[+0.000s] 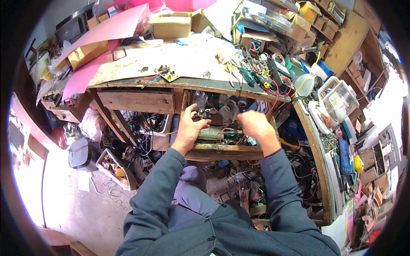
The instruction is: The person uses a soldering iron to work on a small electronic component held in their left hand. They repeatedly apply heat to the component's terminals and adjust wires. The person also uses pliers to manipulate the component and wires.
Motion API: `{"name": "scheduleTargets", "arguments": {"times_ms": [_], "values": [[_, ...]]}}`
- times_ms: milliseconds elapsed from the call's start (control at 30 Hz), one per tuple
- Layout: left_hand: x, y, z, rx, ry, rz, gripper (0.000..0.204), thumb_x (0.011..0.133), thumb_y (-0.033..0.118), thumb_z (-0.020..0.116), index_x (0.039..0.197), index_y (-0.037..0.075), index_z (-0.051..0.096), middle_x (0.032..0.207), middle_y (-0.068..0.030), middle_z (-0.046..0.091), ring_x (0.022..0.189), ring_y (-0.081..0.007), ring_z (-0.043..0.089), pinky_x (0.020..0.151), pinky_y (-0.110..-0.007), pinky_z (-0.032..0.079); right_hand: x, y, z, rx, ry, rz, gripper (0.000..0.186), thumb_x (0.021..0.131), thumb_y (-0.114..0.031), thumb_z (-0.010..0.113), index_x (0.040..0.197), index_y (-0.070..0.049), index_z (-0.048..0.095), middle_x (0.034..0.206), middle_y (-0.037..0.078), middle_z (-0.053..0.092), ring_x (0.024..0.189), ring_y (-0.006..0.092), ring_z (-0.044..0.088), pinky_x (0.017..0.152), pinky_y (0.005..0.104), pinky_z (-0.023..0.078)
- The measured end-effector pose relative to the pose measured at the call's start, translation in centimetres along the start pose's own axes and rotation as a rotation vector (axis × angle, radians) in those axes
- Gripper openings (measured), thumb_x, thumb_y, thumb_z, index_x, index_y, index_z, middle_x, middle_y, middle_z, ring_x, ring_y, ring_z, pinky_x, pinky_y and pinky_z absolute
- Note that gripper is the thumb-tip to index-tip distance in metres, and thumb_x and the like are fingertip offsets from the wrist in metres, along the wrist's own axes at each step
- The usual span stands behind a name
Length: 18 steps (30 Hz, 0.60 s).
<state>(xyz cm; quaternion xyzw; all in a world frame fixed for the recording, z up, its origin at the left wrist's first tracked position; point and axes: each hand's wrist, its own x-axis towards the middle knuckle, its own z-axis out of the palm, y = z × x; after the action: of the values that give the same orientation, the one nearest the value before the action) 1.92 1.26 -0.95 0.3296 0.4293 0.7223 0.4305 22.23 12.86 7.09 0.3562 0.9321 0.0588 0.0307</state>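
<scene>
Over an open wooden drawer (222, 147) full of parts, my left hand (190, 128) grips a small dark part (202, 114) between thumb and fingers, near some clear plastic (199, 99). To the right, my right hand (254, 127) is raised over the drawer with its fingers curled inward; what they hold, if anything, is hidden. Between the hands, a greenish cylindrical object (212, 133) and red wire lie in the drawer.
The workbench top (128, 62) bears a small wired assembly (164, 73), tools (252, 77) and a cardboard box (171, 26). A cluttered side surface with clear containers (333, 102) stands at right. A white bin (113, 166) and black cables (143, 132) are low on the left.
</scene>
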Motion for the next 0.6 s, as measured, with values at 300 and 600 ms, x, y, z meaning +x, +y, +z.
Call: {"name": "scheduleTargets", "arguments": {"times_ms": [300, 600], "values": [[0.4, -0.5, -0.3, 0.11, -0.012, 0.062, 0.054, 0.084, -0.007, 0.069, 0.133, -0.004, 0.047, 0.111, -0.0125, 0.067, 0.096, -0.0183, 0.069, 0.085, -0.03, 0.056, 12.8, -4.3, -5.0, 0.341, 0.768, -0.077, 0.028, 0.086, -0.029, 0.074, 0.101, -0.006, 0.07, 0.101, 0.022, 0.068, 0.091, 0.0391, 0.068, 0.081, 0.0456, 0.054], [0.2, -0.5, -0.1, 0.021, -0.018, 0.065, 0.052, 0.087, -0.007, 0.065, 0.135, -0.003, 0.046, 0.114, -0.0141, 0.066, 0.095, -0.02, 0.07, 0.08, -0.031, 0.059, 17.1, -5.4, -3.8, 0.261, 0.665, -0.037, 0.03, 0.077, -0.028, 0.076, 0.094, -0.004, 0.074, 0.094, 0.019, 0.072, 0.096, 0.0343, 0.068, 0.087, 0.0434, 0.054]]}}
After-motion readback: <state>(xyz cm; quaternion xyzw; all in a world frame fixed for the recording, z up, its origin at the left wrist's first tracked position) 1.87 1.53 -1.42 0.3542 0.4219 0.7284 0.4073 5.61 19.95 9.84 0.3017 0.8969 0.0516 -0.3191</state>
